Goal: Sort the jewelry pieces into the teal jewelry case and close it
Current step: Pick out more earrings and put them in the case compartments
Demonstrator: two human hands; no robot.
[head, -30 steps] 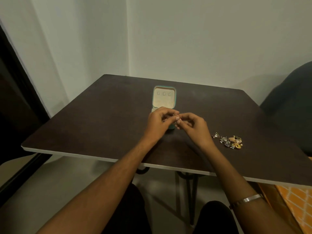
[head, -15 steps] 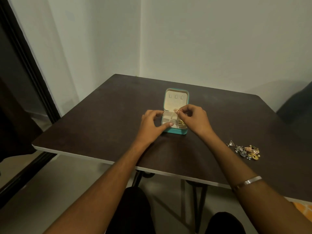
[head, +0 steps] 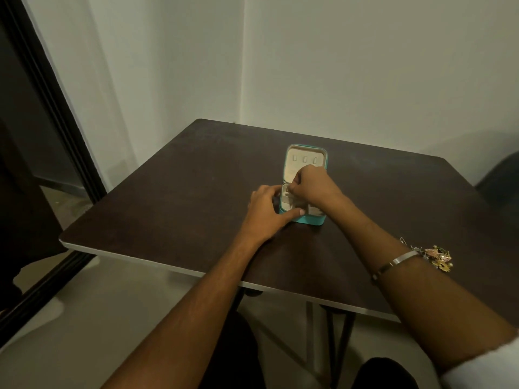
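head view, open teal case (head: 309, 219) on dark table (head: 168, 209), both hands' fingers curled over it, grip unclear, jewelry pile (head: 438, 258) behind right forearm

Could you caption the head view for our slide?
Left hand steadies open teal jewelry case; right hand reaches inside.

Open jewelry case (head: 305, 219) on table (head: 168, 209), lid upright behind tray. Left hand (head: 265, 213) against case's left side. Right hand (head: 313, 186) over rear compartments. Jewelry pile (head: 438, 258) well right of right hand, beside that forearm.
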